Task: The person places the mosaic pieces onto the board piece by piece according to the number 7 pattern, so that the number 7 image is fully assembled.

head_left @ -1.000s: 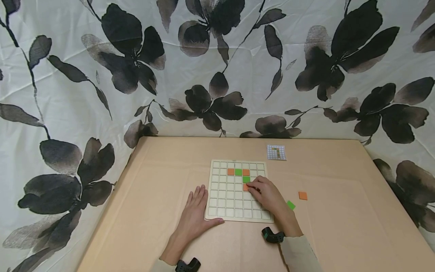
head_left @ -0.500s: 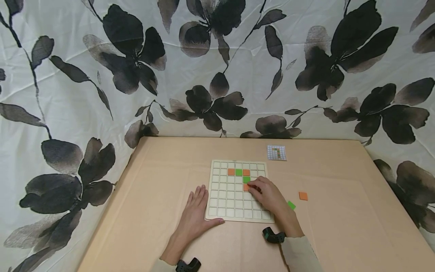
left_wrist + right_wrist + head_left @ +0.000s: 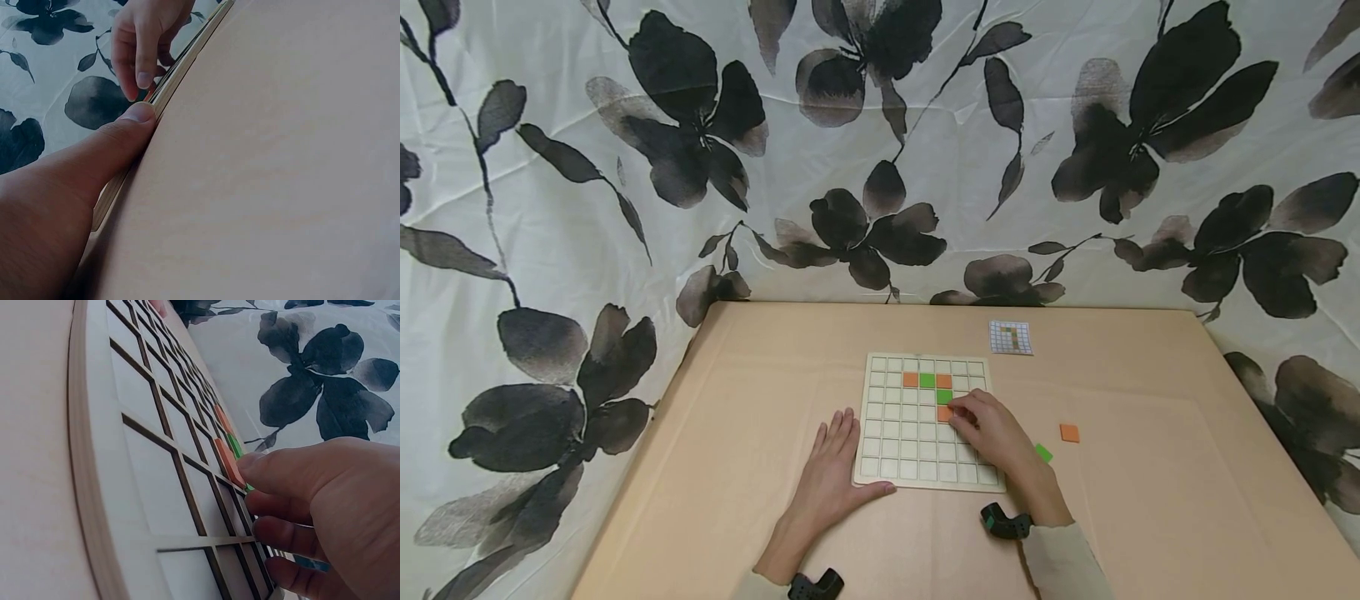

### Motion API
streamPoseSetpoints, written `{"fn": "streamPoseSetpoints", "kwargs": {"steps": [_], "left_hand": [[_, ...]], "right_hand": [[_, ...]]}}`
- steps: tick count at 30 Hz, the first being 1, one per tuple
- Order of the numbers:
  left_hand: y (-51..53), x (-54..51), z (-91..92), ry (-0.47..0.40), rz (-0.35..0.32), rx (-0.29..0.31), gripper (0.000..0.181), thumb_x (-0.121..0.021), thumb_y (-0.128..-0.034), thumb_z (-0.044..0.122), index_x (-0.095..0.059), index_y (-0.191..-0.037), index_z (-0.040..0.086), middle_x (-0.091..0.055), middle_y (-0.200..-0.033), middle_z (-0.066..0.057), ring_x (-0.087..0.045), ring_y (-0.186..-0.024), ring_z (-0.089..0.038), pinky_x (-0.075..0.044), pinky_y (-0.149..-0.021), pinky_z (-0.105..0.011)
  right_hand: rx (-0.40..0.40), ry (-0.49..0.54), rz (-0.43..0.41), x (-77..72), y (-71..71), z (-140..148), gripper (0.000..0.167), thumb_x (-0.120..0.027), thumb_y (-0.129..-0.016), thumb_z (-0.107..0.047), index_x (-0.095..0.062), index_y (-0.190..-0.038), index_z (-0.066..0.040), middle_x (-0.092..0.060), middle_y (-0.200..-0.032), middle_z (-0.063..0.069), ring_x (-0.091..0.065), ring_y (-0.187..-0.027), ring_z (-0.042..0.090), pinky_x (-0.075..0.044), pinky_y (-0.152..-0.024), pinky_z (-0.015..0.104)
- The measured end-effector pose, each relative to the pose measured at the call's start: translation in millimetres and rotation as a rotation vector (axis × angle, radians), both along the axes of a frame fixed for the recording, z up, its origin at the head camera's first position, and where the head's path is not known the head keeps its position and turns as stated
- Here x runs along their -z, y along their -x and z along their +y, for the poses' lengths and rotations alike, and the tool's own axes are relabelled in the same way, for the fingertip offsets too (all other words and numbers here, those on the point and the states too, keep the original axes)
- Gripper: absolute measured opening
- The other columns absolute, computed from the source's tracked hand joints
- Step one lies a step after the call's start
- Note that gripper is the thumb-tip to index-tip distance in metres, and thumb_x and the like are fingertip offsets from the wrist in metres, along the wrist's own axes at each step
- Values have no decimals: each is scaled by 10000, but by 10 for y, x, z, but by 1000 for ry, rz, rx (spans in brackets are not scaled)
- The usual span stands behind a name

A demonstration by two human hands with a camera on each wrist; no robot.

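A pale gridded board (image 3: 908,449) lies on the table, several orange and green tiles in its upper cells. My left hand (image 3: 822,479) rests at its lower-left corner, fingers extended along the left side and thumb on the near edge; the left wrist view shows the thumb (image 3: 134,119) against that edge. Over the board, my right hand (image 3: 1000,433) has thumb and index at the right side of the lowest orange tile (image 3: 943,413), pinching it. In the right wrist view the thumb (image 3: 256,464) meets the orange tile (image 3: 230,462), and the index fingertip is partly hidden.
To the right of the board lie a loose orange tile (image 3: 1069,433) and a green tile (image 3: 1043,453), the green one beside the right wrist. A small patterned card (image 3: 1011,337) lies behind the board. Floral cloth (image 3: 850,150) hangs beyond the table.
Both hands keep nearly the same places and the tiles on the board look unchanged. The right hand has shifted very slightly to the right.
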State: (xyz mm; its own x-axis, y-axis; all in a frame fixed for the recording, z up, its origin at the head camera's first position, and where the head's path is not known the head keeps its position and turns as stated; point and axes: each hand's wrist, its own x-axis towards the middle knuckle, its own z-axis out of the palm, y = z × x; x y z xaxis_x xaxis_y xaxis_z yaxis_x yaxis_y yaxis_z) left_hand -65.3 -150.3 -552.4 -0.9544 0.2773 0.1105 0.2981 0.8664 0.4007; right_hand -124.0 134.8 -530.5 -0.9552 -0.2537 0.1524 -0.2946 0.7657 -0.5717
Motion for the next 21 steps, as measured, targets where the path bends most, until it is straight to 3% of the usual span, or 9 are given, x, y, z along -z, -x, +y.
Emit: {"fn": "streamPoseSetpoints", "kwargs": {"steps": [21], "left_hand": [[-1, -27, 36, -9, -6, -8, 1191, -672, -733, 780, -333, -1538, -30, -258, -1646, -183, -198, -1557, -321, -141, -1302, -470]], "right_hand": [[33, -34, -34, -89, -54, 131, 254, -742, -896, -219, -730, -1127, -115, -595, -940, -57, -506, -877, 105, -524, -762, 296]]}}
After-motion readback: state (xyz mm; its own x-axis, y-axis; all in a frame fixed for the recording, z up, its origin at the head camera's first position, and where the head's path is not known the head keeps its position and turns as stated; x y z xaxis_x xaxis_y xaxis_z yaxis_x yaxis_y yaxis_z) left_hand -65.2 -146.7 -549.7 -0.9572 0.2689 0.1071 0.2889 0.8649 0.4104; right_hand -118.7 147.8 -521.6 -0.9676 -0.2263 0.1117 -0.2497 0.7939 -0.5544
